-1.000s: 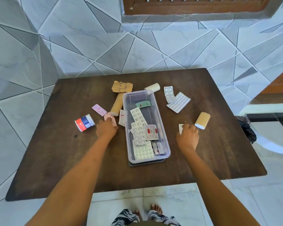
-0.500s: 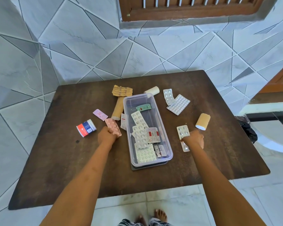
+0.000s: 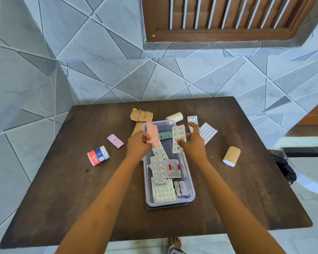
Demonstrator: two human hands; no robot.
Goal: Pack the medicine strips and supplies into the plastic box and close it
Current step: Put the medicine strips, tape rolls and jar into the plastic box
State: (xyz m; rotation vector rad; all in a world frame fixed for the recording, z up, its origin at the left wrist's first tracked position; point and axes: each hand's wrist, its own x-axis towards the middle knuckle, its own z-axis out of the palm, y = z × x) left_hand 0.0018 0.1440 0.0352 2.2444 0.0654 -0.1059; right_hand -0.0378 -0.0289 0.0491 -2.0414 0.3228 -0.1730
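Note:
A clear plastic box (image 3: 191,187) stands open in the middle of the dark wooden table (image 3: 62,189), holding several white and silver medicine strips. My left hand (image 3: 138,143) grips a pink strip (image 3: 153,135) above the box's far left end. My right hand (image 3: 194,143) pinches a silver strip (image 3: 179,138) above the far right end. The box rests on a dark flat piece, perhaps its lid (image 3: 166,207).
Loose on the table: a red, white and blue tape roll (image 3: 98,155), a small pink strip (image 3: 115,141), a gold strip (image 3: 141,115), a tan roll (image 3: 137,127), a white roll (image 3: 174,116), two white strips (image 3: 207,132), a tan bandage roll (image 3: 231,156).
Both hands have lifted their strips off the table and carried them inward over the far end of the box. The camera has tilted up.

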